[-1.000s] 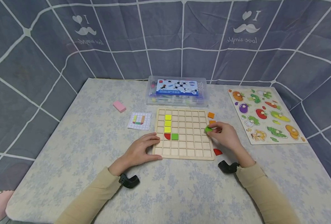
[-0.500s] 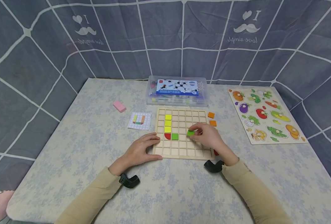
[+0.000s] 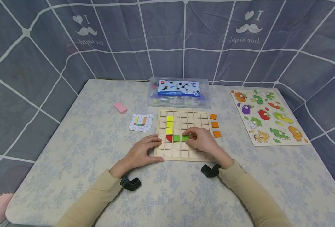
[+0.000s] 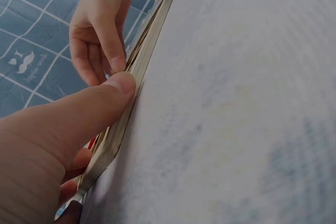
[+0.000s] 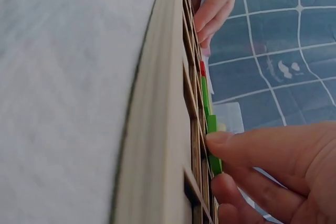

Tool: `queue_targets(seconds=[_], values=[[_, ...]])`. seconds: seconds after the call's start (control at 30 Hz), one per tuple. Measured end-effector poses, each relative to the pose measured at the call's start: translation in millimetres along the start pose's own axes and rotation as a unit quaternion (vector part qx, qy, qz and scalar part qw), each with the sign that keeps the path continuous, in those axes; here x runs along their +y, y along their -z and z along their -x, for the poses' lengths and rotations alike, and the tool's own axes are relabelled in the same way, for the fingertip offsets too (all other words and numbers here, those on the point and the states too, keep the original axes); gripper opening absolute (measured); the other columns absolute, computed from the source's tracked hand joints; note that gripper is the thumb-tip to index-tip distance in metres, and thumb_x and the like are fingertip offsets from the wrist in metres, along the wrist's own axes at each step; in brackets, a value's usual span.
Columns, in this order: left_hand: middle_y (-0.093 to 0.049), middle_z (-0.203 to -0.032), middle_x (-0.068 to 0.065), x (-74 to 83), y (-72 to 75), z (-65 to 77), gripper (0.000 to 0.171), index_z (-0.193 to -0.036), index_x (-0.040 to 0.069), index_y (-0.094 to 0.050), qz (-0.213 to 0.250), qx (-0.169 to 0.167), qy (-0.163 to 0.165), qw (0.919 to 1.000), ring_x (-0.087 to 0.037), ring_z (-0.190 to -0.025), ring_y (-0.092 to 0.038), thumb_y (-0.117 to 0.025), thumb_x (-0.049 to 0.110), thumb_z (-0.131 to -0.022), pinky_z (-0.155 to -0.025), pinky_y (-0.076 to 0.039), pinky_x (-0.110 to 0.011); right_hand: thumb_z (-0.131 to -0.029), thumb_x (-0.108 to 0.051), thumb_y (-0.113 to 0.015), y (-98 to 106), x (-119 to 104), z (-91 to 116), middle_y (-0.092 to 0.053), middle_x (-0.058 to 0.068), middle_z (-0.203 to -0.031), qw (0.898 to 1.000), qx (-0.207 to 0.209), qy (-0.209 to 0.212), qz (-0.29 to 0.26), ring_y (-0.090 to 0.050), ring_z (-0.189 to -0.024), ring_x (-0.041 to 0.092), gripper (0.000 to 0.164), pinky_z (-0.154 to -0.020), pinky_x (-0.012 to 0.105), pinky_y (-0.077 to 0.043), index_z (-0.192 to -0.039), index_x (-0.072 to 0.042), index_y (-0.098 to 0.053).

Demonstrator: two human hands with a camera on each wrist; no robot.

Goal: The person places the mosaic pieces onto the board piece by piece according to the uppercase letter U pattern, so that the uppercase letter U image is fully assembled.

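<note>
In the head view my left hand (image 3: 141, 152) rests at the near left corner of a wooden grid board (image 3: 197, 154). Its thumb lies along the front edge and its other fingers touch the left edge. My right hand (image 3: 202, 140) pinches a green square tile (image 5: 212, 153) between thumb and fingers. That tile sits at the grid, just right of another green tile (image 3: 176, 138), and appears slightly raised in the right wrist view. A red quarter-round tile (image 3: 169, 138) lies left of the green ones. Several yellow tiles (image 3: 169, 125) form a column above it.
Three orange tiles (image 3: 215, 125) lie along the board's right side. A printed pattern card (image 3: 140, 122) and a pink block (image 3: 120, 107) lie to the left. Behind the board stands a clear plastic box (image 3: 178, 91). A vegetable puzzle board (image 3: 269, 116) lies far right.
My right hand has carried the green tile leftward from the board's right edge to beside the other green tile. A third orange tile has come into view. My left hand has stayed put.
</note>
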State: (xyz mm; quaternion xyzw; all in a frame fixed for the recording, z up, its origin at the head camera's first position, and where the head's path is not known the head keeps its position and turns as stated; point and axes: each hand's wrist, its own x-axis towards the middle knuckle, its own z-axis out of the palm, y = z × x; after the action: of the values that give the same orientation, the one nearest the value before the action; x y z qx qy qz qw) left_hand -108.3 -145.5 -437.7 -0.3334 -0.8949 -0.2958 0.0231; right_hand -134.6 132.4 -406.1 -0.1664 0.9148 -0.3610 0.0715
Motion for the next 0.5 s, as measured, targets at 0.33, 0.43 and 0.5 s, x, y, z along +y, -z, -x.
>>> queue_targets(seconds=[0.33, 0.43, 0.5], values=[[-0.056, -0.127, -0.007, 0.6, 0.0, 0.1, 0.064, -0.119, 0.001, -0.064, 0.003, 0.000, 0.003, 1.0000, -0.023, -0.131, -0.039, -0.077, 0.045, -0.074, -0.107, -0.037, -0.035, -0.082, -0.011, -0.072, -3.1, 1.6, -0.4, -0.063, 0.002, -0.090, 1.000, 0.003, 0.010, -0.017, -0.056, -0.077, 0.015, 0.024, -0.068, 0.031, -0.048, -0.106, -0.013, -0.069], [-0.056, -0.127, -0.006, 0.8, 0.0, 0.2, 0.064, -0.119, 0.001, -0.064, 0.006, 0.000, 0.004, 1.0000, -0.022, -0.131, -0.039, -0.076, 0.045, -0.075, -0.107, -0.037, -0.035, -0.082, -0.010, -0.073, -3.4, 2.2, -0.8, -0.063, 0.003, -0.090, 1.000, 0.006, 0.015, -0.013, -0.056, -0.077, 0.015, 0.025, -0.068, 0.030, -0.048, -0.106, -0.013, -0.069], [-0.056, -0.127, -0.006, 0.8, 0.0, 0.2, 0.064, -0.119, 0.001, -0.064, 0.008, 0.000, 0.005, 1.0000, -0.022, -0.131, -0.039, -0.076, 0.045, -0.075, -0.107, -0.037, -0.035, -0.082, -0.010, -0.073, -3.7, 2.8, -1.0, -0.064, 0.003, -0.091, 1.000, 0.007, 0.017, -0.012, -0.056, -0.078, 0.016, 0.025, -0.068, 0.030, -0.049, -0.107, -0.012, -0.069]])
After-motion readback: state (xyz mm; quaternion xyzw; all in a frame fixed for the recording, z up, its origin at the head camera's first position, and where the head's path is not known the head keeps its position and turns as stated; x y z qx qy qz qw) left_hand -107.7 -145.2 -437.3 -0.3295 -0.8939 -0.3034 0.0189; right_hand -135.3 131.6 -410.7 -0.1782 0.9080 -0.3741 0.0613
